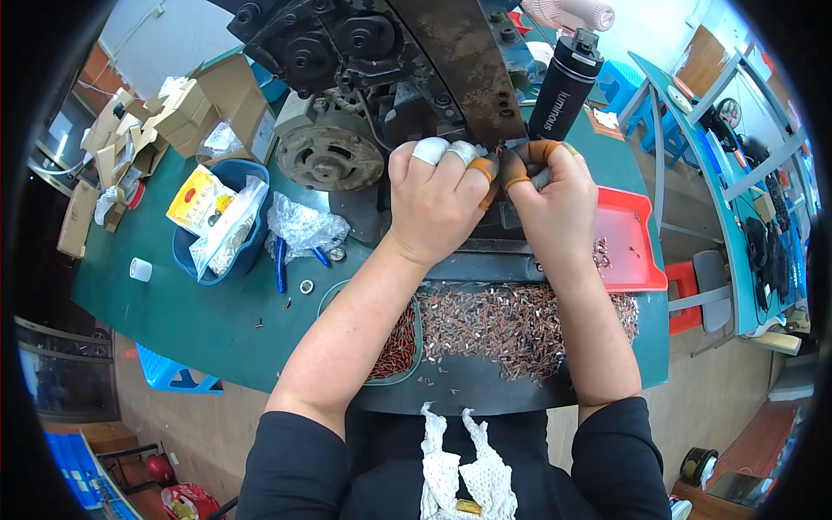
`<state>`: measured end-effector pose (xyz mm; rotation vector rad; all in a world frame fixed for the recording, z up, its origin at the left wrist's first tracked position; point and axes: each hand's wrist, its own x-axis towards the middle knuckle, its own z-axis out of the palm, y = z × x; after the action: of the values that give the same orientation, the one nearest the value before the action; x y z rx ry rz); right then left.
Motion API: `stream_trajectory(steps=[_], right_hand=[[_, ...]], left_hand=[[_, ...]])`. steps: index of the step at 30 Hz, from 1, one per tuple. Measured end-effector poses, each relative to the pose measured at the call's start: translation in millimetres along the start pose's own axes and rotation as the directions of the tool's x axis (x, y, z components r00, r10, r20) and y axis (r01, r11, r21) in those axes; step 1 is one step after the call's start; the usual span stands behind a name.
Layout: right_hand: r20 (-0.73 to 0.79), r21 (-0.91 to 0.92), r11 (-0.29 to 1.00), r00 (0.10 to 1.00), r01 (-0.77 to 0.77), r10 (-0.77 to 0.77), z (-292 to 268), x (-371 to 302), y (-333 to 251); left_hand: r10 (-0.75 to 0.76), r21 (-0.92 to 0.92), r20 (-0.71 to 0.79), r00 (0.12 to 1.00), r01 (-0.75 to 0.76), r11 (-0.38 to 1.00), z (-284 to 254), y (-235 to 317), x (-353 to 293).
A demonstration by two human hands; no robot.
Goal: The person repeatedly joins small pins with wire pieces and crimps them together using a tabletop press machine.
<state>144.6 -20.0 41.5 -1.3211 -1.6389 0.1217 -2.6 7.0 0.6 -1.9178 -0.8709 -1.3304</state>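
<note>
At the lower end of a dark, oily metal machine (459, 52), both hands meet in front of its narrow working point. My left hand (438, 195) is closed in a pinch, with white and orange covers on several fingers. My right hand (555, 191) is pinched too, its orange finger covers darkened at the tips. Whatever lies between the fingertips is too small and hidden to make out. Below the hands spreads a heap of small copper-brown metal pieces (498, 325). Under my left forearm a shallow clear container (419, 347) holds small reddish-brown pieces, partly covered by the arm.
A red tray (637, 269) with a few small pieces lies right of my right forearm. Behind it stands a black bottle (563, 91). Left on the green table (217, 321) are a blue bin (184, 251) with packets, a plastic bag (303, 225) and cardboard boxes (191, 121).
</note>
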Motion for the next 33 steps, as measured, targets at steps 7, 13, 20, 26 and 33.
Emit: stream_trajectory(steps=[7, 13, 20, 26, 33], right_hand=[[0.003, 0.100, 0.988, 0.993, 0.114, -0.115, 3.3, 1.1, 5.2], [0.094, 0.073, 0.996, 0.994, 0.050, -0.057, -38.4, -23.0, 6.6], [0.053, -0.206, 0.975, 0.994, -0.083, 0.096, -112.1, -74.4, 66.1], [0.148, -0.158, 0.974, 0.971, -0.165, 0.188, -110.0, -107.0, 49.2], [0.267, -0.019, 0.997, 0.961, -0.069, 0.071, -83.0, -122.3, 18.5]], left_hand=[[-0.030, -0.043, -0.017, 0.999, 0.029, 0.999, -6.7, 1.7, 2.4], [-0.261, -0.105, 0.336, 0.905, 0.311, 0.945, -79.4, 19.3, 3.1], [-0.462, 0.210, 0.783, 0.417, 0.522, 0.827, -157.4, 33.6, -49.8], [-0.493, 0.198, 0.717, 0.492, 0.535, 0.822, -145.4, 35.2, -67.3], [-0.512, 0.128, 0.678, 0.527, 0.601, 0.789, -161.9, 35.2, -65.4]])
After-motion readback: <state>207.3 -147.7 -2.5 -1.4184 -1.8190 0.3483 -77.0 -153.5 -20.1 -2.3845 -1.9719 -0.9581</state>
